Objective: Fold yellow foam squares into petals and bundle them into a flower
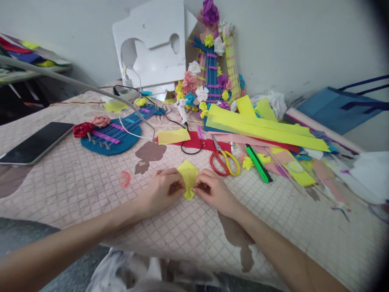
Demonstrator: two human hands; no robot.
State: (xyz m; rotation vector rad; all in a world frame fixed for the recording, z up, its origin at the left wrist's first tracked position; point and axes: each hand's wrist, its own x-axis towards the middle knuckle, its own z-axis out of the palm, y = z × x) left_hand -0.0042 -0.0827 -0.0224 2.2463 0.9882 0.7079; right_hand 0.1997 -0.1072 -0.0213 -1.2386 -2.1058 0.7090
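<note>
A small yellow piece of crepe paper [189, 175] is held over the quilted tablecloth, its top end pointed and its lower end gathered. My left hand [166, 187] pinches its left edge between thumb and fingers. On the opposite edge, my right hand [216, 191] pinches in the same way. Just beyond my right hand lie scissors [225, 161] with one red and one yellow handle loop. Farther right is a green and black utility knife [258, 163]. Past the crepe paper, a yellow strip [174, 136] rests on red paper [193, 140].
A blue guitar-shaped craft [121, 129] and a phone [38, 142] lie at left. A white glue gun [181, 111] with its cord stands behind. Flower-covered paper guitars [212, 69] lean at the wall. Long yellow crepe strips [261, 125] and scraps cover the right side.
</note>
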